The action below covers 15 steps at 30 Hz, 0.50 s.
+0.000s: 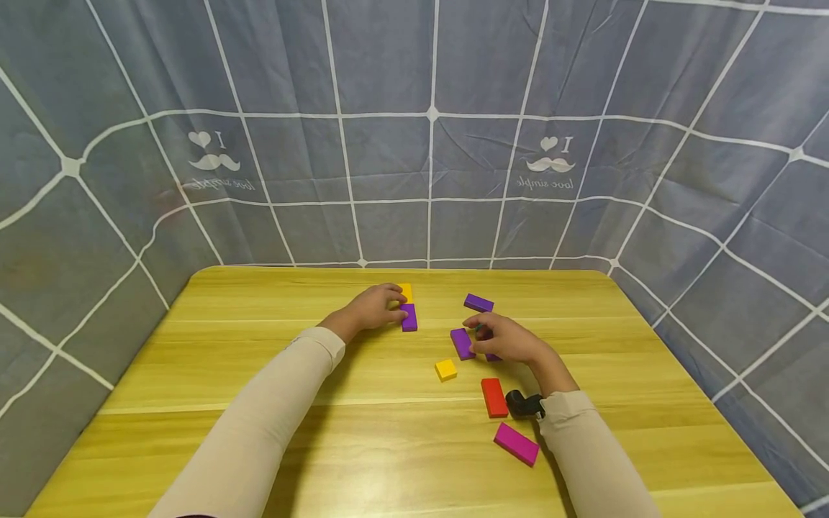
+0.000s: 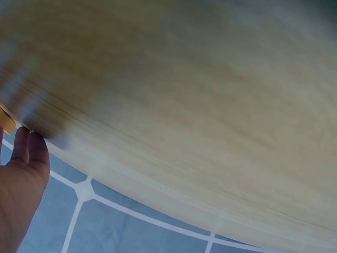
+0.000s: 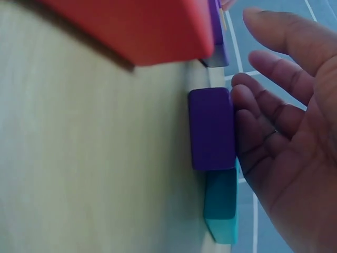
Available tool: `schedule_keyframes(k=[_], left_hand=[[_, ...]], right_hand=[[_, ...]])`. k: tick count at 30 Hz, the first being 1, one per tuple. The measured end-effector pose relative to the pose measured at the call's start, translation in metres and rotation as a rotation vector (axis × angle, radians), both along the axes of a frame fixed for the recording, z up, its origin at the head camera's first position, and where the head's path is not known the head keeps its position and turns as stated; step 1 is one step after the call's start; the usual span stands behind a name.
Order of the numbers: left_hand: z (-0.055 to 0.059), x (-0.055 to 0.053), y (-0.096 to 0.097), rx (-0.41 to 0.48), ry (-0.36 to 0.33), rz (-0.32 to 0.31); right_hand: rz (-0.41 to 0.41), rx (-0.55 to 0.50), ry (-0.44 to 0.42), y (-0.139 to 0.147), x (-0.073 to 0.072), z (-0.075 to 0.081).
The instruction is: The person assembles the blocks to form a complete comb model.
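The left forearm is slanting up from the lower left, and the left hand (image 1: 370, 308) is bending its fingers loosely at a yellow rectangular block (image 1: 407, 292) and the purple block (image 1: 409, 318) lying just nearer than it; whether it is pinching either, I cannot tell. The right hand (image 1: 512, 341) is curving palm-down above the tabletop (image 1: 363, 446), its fingers parted and gripping nothing in the right wrist view, where they are lying just beside another purple block (image 3: 212, 129) and a teal block (image 3: 221, 195). In the head view, this hand is mostly hiding those 2. A 3rd purple block (image 1: 460, 344) is lying by its fingertips, and a 4th (image 1: 478, 303) is lying beyond them. Nearer the person, a small yellow block (image 1: 445, 370), a red block (image 1: 494, 398) and a magenta block (image 1: 516, 444) are lying apart. The red block is sitting just beside the black wrist camera (image 1: 523, 404).
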<state>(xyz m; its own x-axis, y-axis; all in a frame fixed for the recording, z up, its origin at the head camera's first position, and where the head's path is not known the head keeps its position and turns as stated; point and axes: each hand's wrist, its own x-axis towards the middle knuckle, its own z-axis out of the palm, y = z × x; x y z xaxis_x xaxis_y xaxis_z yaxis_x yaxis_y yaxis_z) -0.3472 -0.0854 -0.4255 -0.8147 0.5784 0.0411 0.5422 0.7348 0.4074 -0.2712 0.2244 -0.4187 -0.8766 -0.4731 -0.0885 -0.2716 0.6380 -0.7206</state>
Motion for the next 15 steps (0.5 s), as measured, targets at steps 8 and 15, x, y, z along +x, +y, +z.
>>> schedule_keyframes(k=[8,15], left_hand=[[0.0006,0.0015,0.0007,-0.002,-0.005,0.003],[-0.0002,0.0014,0.0013,-0.010,-0.002,0.003]], right_hand=[[0.027,0.031,0.041,0.0009,-0.0016,-0.0031],[0.046,0.003,0.017,0.0007,0.0008,-0.0046]])
